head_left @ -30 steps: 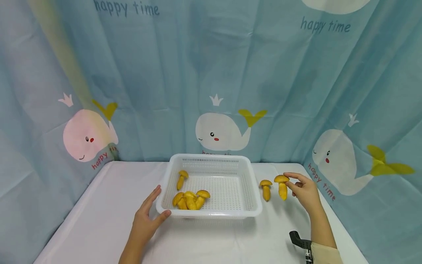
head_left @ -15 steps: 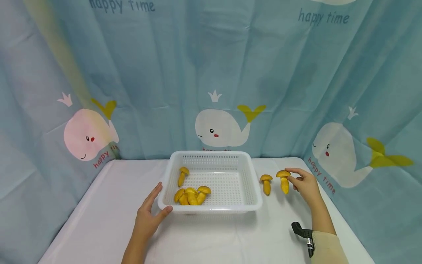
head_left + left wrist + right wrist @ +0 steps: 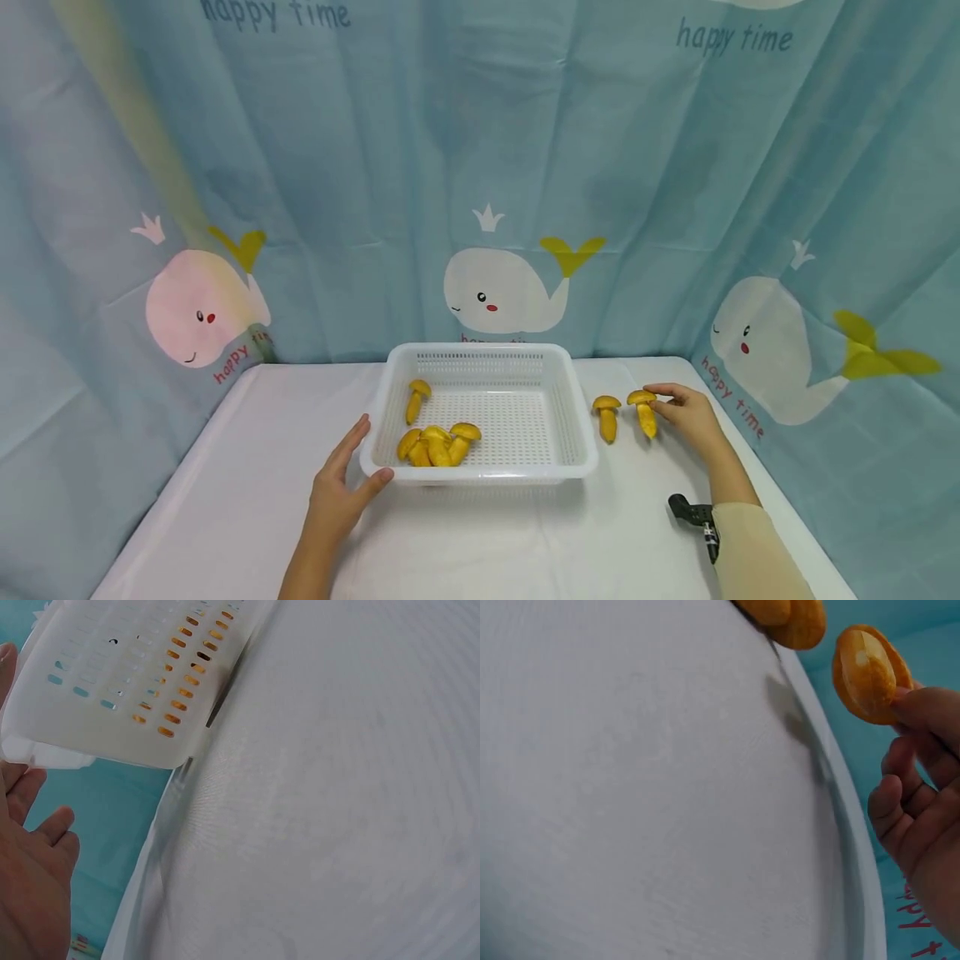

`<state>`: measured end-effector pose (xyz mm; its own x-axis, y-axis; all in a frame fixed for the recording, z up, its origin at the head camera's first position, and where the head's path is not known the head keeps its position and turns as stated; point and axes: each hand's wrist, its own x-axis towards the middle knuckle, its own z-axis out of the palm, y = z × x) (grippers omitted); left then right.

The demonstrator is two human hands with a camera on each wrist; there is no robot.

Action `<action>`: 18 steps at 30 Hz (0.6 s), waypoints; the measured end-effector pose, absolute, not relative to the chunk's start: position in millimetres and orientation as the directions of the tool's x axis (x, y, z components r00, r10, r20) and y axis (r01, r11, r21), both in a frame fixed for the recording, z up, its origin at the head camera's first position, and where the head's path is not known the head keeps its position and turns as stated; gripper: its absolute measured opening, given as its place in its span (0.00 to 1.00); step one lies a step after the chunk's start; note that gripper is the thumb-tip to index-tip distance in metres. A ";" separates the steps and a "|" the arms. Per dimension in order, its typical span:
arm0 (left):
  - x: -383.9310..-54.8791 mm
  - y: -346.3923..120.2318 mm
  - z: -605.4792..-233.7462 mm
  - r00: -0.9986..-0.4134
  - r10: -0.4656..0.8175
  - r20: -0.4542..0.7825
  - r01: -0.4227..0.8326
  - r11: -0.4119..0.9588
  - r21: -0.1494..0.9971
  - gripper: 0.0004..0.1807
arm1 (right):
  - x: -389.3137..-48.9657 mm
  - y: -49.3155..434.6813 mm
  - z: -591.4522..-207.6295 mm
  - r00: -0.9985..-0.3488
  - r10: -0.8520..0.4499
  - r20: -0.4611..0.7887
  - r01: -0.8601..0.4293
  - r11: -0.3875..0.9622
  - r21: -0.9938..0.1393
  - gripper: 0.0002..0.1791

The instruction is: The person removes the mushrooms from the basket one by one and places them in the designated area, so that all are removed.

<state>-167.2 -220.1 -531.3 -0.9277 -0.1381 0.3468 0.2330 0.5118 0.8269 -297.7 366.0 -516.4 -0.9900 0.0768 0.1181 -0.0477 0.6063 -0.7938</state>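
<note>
My right hand (image 3: 686, 412) pinches a yellow mushroom (image 3: 643, 412) by its cap between thumb and fingers, at the right of the table. The right wrist view shows this mushroom (image 3: 866, 671) stem-end on. Just left of it another yellow mushroom (image 3: 607, 419) lies on the cloth. A white plastic basket (image 3: 480, 475) stands in the middle. One mushroom (image 3: 416, 402) lies inside it at the back left, and a cluster of mushrooms (image 3: 437, 446) at the front left. My left hand (image 3: 337, 492) rests at the basket's front left corner, fingers extended along its side, thumb on the front rim.
White cloth (image 3: 487, 550) covers the table. A blue curtain (image 3: 337, 208) with printed whales hangs behind it and along both sides. On the right wrist sits a black device (image 3: 693, 512), beside a beige sleeve (image 3: 757, 550).
The head view has tilted slightly, raising everything on the table in the picture. My right hand, pinching the mushroom, has lately shifted a little left. The left hand stays at the basket corner.
</note>
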 end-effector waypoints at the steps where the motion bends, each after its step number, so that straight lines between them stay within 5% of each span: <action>1: -167.2 -220.2 -531.2 -0.927 -0.140 0.348 0.233 0.511 0.827 0.46 | -299.8 366.7 -517.7 -0.991 0.073 0.110 -0.046 0.596 -0.802 0.22; 18: -167.1 -219.2 -530.6 -0.933 -0.143 0.330 0.221 0.498 0.839 0.46 | -320.0 370.0 -527.1 -0.999 0.052 -0.012 0.041 0.601 -0.798 0.21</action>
